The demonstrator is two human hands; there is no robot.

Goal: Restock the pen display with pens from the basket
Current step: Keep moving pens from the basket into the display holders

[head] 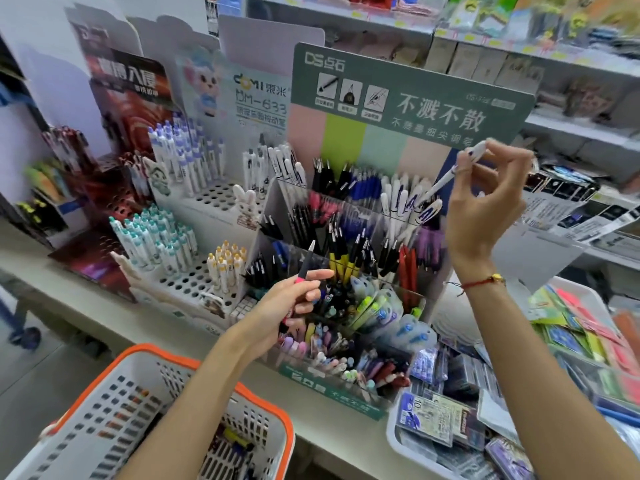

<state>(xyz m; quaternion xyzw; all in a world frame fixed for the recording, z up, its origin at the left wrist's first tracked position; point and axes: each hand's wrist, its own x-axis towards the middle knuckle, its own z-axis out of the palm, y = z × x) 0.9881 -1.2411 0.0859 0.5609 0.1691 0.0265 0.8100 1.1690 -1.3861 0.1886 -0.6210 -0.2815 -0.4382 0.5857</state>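
Shop shelving backs a tiered green-headed pen display (408,95); the right hand (485,202) pinches a white pen (450,174), the left hand (287,306) grips a black-and-pink pen (304,268) above the orange-rimmed white basket (152,351).

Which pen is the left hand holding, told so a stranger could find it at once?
Find the green-headed tiered pen display in the middle of the shelf. In front of its lower rows the left hand pinches a black pen, tilted with its silver tip up. Its bright pink grip sets it apart from the yellow-banded pens behind it.
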